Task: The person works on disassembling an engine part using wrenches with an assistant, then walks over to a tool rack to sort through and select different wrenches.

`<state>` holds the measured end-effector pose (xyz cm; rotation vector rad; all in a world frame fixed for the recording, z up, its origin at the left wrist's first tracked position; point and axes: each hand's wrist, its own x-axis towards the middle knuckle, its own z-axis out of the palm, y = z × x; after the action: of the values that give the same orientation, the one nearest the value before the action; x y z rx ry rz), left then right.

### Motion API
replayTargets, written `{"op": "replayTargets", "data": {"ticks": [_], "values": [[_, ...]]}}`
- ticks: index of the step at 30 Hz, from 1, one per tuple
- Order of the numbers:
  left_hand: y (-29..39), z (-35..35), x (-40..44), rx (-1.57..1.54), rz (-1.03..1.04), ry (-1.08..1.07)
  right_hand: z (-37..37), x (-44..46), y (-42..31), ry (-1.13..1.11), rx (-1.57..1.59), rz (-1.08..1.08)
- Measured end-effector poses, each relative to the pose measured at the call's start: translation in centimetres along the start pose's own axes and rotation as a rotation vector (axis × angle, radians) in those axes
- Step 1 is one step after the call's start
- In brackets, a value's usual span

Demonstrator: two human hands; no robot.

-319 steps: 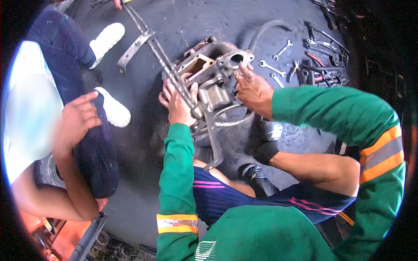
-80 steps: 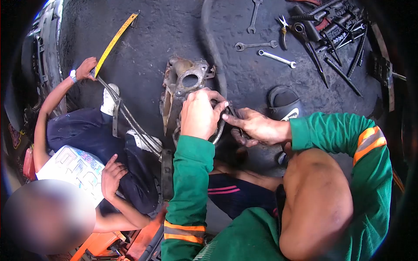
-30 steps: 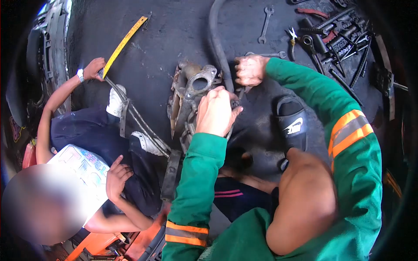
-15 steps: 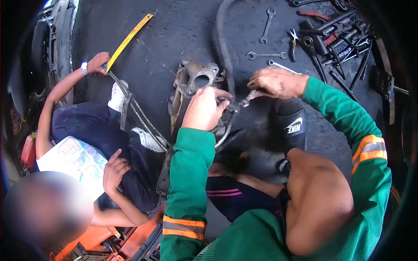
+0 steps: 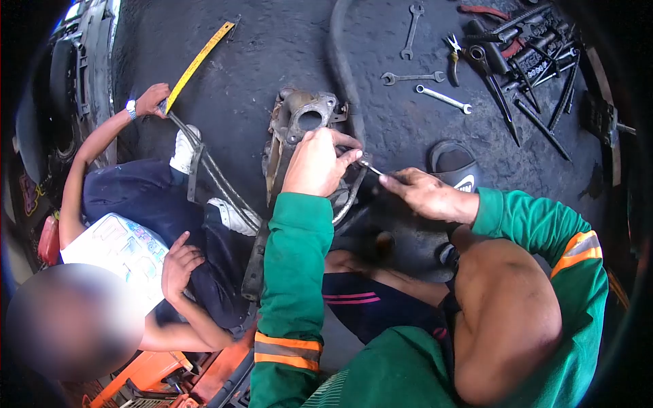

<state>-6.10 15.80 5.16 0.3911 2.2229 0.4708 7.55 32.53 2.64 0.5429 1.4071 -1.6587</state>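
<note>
My left hand (image 5: pixel 315 163) is closed, thumb and fingers pinched at the end of a bent metal pipe (image 5: pixel 352 194); the fitting between them is mostly hidden. Just beyond it stands a dirty cast-metal part (image 5: pixel 315 112) with a round flanged opening. My right hand (image 5: pixel 425 194) is wrapped round a slim metal tool (image 5: pixel 371 168), whose shiny shank points at my left fingertips. What kind of tool it is cannot be made out. A thick dark hose (image 5: pixel 345 64) runs along the floor to the same spot.
Open-end wrenches (image 5: pixel 412 30), a combination wrench (image 5: pixel 443 99), pliers (image 5: pixel 454 58) and a pile of sockets and bars (image 5: pixel 534 61) lie on the dark floor. At left, another person's hand (image 5: pixel 152 100) grips a yellow strip (image 5: pixel 198 66) and metal rods.
My right hand has come down toward me, its tool now reaching the fitting at my left fingers. The combination wrench it partly covered shows whole. My left hand stays put.
</note>
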Motion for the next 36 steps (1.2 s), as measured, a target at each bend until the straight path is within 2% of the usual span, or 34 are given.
{"op": "replayTargets", "data": {"ticks": [1,4,5,8,9,13,16,23,26,31,36], "values": [[-0.3,0.1,0.0,-0.022,-0.001,0.013,0.0,-0.5,-0.7,0.063,-0.077,0.001],[-0.3,-0.1,-0.3,-0.079,-0.012,0.016,-0.6,0.2,0.1,0.063,0.02,-0.053],[-0.2,-0.2,-0.3,-0.097,-0.016,0.014,-0.4,0.6,0.5,-0.019,0.131,-0.059],[-0.5,0.0,-0.4,-0.091,-0.013,0.026,-0.3,-0.2,0.0,-0.252,0.463,0.189],[-0.3,0.1,-0.6,-0.065,-0.005,0.025,-0.1,0.1,0.5,-0.333,0.577,0.185],[0.3,-0.2,-0.5,0.01,0.031,0.03,0.9,0.3,-0.4,-0.416,0.977,0.17],[0.1,-0.2,-0.3,-0.014,0.05,0.026,1.7,0.2,-0.4,-0.384,1.11,0.147],[0.3,-0.6,-0.2,-0.06,-0.045,-0.045,2.0,-0.5,-1.7,-0.344,0.952,0.112],[0.2,-0.4,-0.5,-0.045,0.013,0.017,2.2,-0.2,-1.8,-0.262,0.978,0.077],[0.6,-0.6,-0.3,-0.064,-0.03,-0.045,1.7,0.5,-1.6,-0.374,0.731,0.125],[1.0,-0.5,-0.4,-0.008,0.009,-0.004,0.9,0.9,-2.5,-0.451,0.737,0.27]]}}
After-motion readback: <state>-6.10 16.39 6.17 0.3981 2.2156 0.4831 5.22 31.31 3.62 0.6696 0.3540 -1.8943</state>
